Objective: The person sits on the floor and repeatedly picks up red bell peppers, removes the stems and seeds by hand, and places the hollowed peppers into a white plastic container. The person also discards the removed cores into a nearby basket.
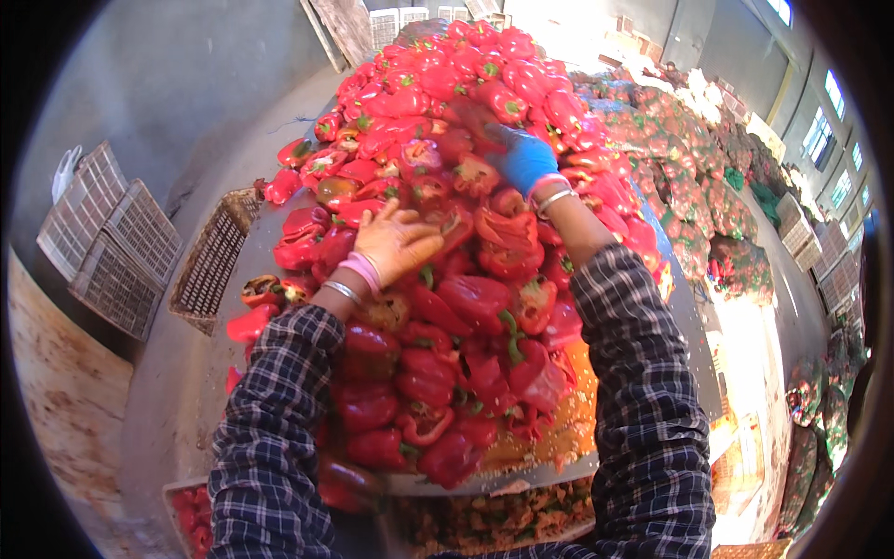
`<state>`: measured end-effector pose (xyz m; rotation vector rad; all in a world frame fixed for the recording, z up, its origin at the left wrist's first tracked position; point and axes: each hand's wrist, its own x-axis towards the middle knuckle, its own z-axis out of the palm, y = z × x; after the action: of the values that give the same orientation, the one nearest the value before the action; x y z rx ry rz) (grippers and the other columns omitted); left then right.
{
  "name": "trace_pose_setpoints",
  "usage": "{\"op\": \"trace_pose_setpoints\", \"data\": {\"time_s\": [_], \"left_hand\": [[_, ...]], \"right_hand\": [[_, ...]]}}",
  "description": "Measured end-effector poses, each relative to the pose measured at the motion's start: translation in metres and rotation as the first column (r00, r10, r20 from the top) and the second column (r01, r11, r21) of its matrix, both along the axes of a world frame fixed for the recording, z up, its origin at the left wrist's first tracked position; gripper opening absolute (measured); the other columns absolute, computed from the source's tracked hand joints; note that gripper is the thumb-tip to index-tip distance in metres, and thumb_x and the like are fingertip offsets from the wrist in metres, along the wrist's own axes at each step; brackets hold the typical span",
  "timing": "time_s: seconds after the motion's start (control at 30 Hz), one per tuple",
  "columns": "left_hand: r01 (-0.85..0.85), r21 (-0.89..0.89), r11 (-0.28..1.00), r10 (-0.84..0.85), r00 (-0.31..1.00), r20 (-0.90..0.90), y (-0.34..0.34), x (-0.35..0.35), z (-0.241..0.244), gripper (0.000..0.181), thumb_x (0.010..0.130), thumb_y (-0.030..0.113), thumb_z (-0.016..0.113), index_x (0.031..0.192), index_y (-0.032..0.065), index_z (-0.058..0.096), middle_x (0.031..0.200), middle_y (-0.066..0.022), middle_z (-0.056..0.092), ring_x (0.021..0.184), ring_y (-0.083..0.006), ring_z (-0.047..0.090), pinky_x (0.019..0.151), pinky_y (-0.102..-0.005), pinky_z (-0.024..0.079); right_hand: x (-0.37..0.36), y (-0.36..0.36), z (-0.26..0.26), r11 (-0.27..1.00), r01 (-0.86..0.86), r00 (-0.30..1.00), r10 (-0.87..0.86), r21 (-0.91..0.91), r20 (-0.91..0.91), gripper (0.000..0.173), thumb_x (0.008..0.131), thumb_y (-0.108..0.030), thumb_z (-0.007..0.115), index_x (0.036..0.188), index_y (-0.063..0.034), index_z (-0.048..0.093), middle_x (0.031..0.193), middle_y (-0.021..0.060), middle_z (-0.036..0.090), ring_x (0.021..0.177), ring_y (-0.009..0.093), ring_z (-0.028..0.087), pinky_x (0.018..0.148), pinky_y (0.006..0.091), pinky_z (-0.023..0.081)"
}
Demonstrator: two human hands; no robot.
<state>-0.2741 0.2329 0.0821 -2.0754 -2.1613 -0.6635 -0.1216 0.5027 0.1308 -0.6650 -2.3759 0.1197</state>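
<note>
A large heap of red bell peppers, some whole and some cut or broken, covers a long table. My left hand, in an orange-stained glove, lies over peppers at the left middle of the heap with its fingers spread. Farther forward and to the right, my right hand in a blue glove reaches into the heap. Its fingertips are blurred beside a dark red pepper, and whether it grips anything is unclear. Orange liquid and pale seeds wet the near right part of the table.
An empty plastic crate stands left of the table, with more crates against the wall. Below the near edge are a container of pepper cores and scraps and a crate of red pieces. Filled mesh sacks line the right side.
</note>
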Motion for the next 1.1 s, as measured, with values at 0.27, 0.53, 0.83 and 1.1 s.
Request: {"op": "trace_pose_setpoints", "data": {"time_s": [0.27, 0.53, 0.83, 1.1], "left_hand": [[0.026, -0.005, 1.0, -0.026, 0.999, -0.047, -0.026, -0.012, -0.015, 0.036, 0.093, 0.047, 0.058, 0.12, 0.0266, 0.069, 0.134, -0.0084, 0.058, 0.133, -0.0323, 0.045, 0.112, -0.0636, 0.022], [0.076, 0.022, 0.997, -0.076, 0.997, 0.012, -0.022, -0.014, -0.015, 0.035, 0.095, 0.042, 0.055, 0.122, 0.0246, 0.068, 0.135, -0.0113, 0.056, 0.135, -0.0332, 0.043, 0.115, -0.0632, 0.019], [0.056, -0.08, 0.995, -0.062, 0.995, -0.072, -0.022, -0.021, -0.019, 0.043, 0.095, 0.049, 0.054, 0.13, 0.0269, 0.063, 0.142, -0.0119, 0.052, 0.138, -0.0316, 0.042, 0.114, -0.0624, 0.024], [0.205, 0.063, 0.977, -0.214, 0.927, 0.309, -0.087, 0.087, 0.096, 0.069, 0.085, 0.02, 0.078, 0.146, 0.0101, 0.047, 0.144, -0.0132, 0.049, 0.135, -0.0274, 0.046, 0.111, -0.0371, 0.04]], "right_hand": [[-0.113, 0.022, -0.002, 0.941, 0.307, 0.917, -0.253, -0.142, 0.31, 0.079, 0.085, -0.059, 0.065, 0.15, -0.02, 0.043, 0.143, 0.0166, 0.055, 0.13, 0.037, 0.055, 0.109, 0.0448, 0.041], [-0.103, 0.058, -0.015, 0.906, 0.258, 0.965, -0.226, -0.337, 0.131, 0.055, 0.082, -0.055, 0.068, 0.122, -0.0178, 0.062, 0.119, 0.0086, 0.071, 0.107, 0.031, 0.068, 0.089, 0.0432, 0.052], [0.108, -0.096, 0.033, -0.013, -0.572, 0.818, -0.09, -0.82, -0.568, 0.044, 0.092, -0.043, 0.062, 0.125, -0.0145, 0.061, 0.108, 0.0047, 0.071, 0.084, 0.017, 0.07, 0.065, 0.0311, 0.057], [0.252, -0.249, 0.051, 0.035, -0.659, 0.74, 0.208, -0.751, -0.64, 0.094, 0.081, -0.011, 0.076, 0.159, -0.0084, 0.022, 0.159, 0.0071, 0.036, 0.144, 0.021, 0.038, 0.111, 0.0325, 0.04]]}}
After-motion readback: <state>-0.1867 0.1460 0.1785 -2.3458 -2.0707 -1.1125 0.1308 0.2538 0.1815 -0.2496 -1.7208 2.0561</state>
